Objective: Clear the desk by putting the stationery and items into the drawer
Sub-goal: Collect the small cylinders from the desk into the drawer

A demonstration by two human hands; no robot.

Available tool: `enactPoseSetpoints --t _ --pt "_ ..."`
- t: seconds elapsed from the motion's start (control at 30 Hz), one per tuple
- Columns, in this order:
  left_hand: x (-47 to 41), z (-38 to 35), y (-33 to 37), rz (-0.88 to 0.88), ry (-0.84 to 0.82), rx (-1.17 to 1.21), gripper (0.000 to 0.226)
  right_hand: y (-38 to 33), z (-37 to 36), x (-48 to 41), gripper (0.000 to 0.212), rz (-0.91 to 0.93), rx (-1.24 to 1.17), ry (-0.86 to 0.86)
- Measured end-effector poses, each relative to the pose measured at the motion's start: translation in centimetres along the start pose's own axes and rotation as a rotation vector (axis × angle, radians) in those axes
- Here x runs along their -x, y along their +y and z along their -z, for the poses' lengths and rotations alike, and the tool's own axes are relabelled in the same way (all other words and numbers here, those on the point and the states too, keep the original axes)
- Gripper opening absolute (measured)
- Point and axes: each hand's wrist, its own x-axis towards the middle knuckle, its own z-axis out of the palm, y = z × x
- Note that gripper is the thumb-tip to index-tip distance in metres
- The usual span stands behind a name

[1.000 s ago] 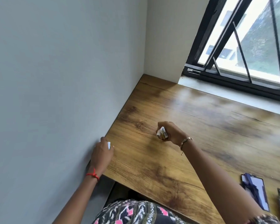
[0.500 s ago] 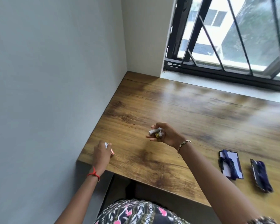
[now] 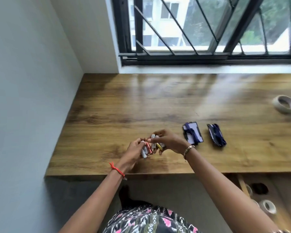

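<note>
Both hands meet over the front left part of the wooden desk. My left hand grips a white and a red-copper battery. My right hand holds a white and a yellow battery in curled fingers, its fingertips touching the left hand's batteries. Two ID card holders with dark blue lanyards wrapped round them lie to the right: one showing a white card, the other darker. A roll of tape sits at the far right. The open drawer shows below the desk's front edge at right.
A grey wall bounds the desk on the left and a barred window runs along the back. Inside the drawer lie several tape rolls. My patterned clothing fills the bottom centre.
The view has swung right, bringing the tape roll and drawer into sight. My left hand left the desk's left edge and came up to my right hand, so the batteries are now held together.
</note>
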Motion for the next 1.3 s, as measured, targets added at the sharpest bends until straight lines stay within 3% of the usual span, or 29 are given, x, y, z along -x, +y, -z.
enactPoseSetpoints --t 0.4,0.6,0.7,1.3 --pt "5.2 -9.2 -4.1 0.147 -0.261 -0.003 0.016 7.6 3.2 12.7 0.032 -0.078 0.083 0.117" --pt "7.5 -11.3 -5.0 0.203 -0.308 -0.06 0.026 9.8 3.2 16.8 0.042 -0.041 0.128 0.124" --pt "8.9 -11.9 -5.6 0.217 -0.312 -0.081 0.02 10.8 2.6 18.4 0.047 -0.051 0.159 0.127" --pt "18.4 -19.8 -14.2 0.229 -0.479 -0.258 0.014 19.0 -1.6 33.0 0.035 -0.17 -0.011 0.372"
